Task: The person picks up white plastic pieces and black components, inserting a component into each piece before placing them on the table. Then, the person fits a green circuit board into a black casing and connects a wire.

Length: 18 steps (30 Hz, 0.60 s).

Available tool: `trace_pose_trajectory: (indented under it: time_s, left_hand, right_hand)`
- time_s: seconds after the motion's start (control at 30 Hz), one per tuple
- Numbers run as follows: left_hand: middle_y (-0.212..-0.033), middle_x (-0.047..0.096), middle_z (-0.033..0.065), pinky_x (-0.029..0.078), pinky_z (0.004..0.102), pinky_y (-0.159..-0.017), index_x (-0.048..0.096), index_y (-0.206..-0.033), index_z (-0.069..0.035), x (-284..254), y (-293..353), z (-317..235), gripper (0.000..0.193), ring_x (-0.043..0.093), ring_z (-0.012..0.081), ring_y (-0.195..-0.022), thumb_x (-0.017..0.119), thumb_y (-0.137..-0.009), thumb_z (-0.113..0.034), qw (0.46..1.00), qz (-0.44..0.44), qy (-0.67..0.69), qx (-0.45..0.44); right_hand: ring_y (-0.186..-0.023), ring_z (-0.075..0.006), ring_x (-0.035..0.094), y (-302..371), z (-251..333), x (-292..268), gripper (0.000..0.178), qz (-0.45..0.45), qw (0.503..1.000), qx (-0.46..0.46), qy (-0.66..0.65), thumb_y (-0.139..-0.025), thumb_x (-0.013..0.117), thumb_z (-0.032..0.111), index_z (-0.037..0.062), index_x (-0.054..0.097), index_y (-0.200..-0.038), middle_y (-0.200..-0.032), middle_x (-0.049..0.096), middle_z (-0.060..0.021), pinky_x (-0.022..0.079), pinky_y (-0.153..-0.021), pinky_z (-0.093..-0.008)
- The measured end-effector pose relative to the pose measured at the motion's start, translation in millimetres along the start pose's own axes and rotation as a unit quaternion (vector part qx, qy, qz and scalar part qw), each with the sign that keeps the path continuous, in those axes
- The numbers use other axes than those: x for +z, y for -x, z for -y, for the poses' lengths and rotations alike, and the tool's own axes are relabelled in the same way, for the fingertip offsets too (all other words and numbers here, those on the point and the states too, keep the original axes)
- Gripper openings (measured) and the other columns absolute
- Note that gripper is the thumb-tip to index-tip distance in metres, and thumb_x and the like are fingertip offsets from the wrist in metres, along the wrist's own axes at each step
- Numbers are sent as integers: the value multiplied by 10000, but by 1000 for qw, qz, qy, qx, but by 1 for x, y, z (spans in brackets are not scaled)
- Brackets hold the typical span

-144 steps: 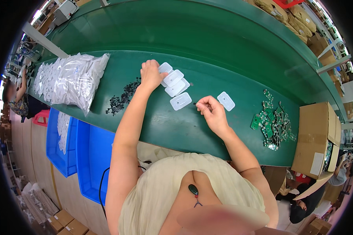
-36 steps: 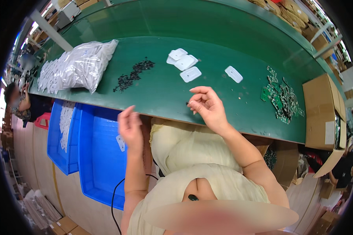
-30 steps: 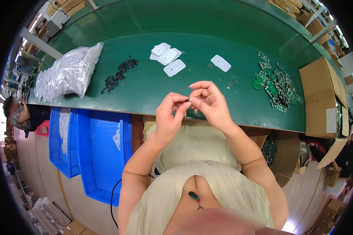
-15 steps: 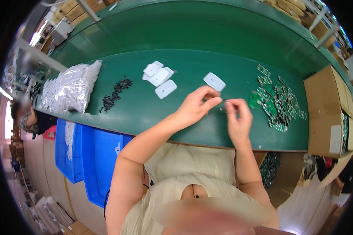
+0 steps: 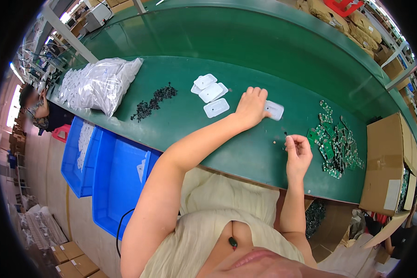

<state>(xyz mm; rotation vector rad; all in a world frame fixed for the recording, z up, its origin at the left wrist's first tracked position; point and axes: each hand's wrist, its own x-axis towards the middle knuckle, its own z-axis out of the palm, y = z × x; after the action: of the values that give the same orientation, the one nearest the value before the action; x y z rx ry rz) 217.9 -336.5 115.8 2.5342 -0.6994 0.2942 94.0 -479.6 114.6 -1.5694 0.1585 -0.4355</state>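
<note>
My left hand (image 5: 252,108) reaches over the bench with curled fingers, its thumb at the left edge of a white plastic cover (image 5: 274,110). That cover is a shallow rounded rectangle lying on the bench, partly hidden by the hand. Closer to me on the right, my right hand (image 5: 298,152) pinches a small black piece (image 5: 286,133) between thumb and fingertips. Its exact kind is too small to make out. Left of my left hand, several similar white covers (image 5: 211,92) lie together, some overlapping. Further left spreads a pile of small black parts (image 5: 154,103).
Green circuit boards (image 5: 329,147) are heaped on the right, beside an open cardboard box (image 5: 380,162). A clear bag of white parts (image 5: 102,85) lies on the left of the green bench (image 5: 180,134). Blue bins (image 5: 120,185) stand below its front edge. Another person (image 5: 34,109) sits far left.
My hands have come apart: the left has moved to the white cover, the right stays nearer me with the black piece. The whole view has turned and shifted.
</note>
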Motion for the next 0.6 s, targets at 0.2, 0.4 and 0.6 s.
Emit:
trace_pose_trajectory:
  time_s: [0.2, 0.4, 0.6]
  left_hand:
    - [-719, 570, 81, 442, 214, -462, 441, -920, -21, -23, 48, 9, 136, 566, 120, -535, 540, -842, -72, 819, 19, 539, -199]
    - [-715, 561, 63, 424, 199, -437, 482, -880, 0, -67, 103, 4, 107, 551, 98, -528, 550, -833, -67, 756, 8, 609, -239]
    - [-718, 553, 41, 393, 191, -430, 506, -854, -5, -89, 133, -1, 68, 520, 63, -536, 547, -834, -55, 776, -19, 585, -235]
  right_hand:
    - [-639, -58, 475, 0, 7, 31, 46, 52, 996, -71, 30, -788, 602, 30, 11, 560, -795, -785, 515, -10, 386, -554, -175]
    - [-623, -91, 478, 7, 33, 71, 78, 133, 975, -142, 108, -733, 647, 13, 16, 578, -770, -778, 519, -33, 391, -517, -198]
    - [-640, -140, 503, 15, 41, 91, 101, 196, 955, -179, 135, -702, 661, 6, 20, 566, -732, -728, 527, -54, 428, -531, -240]
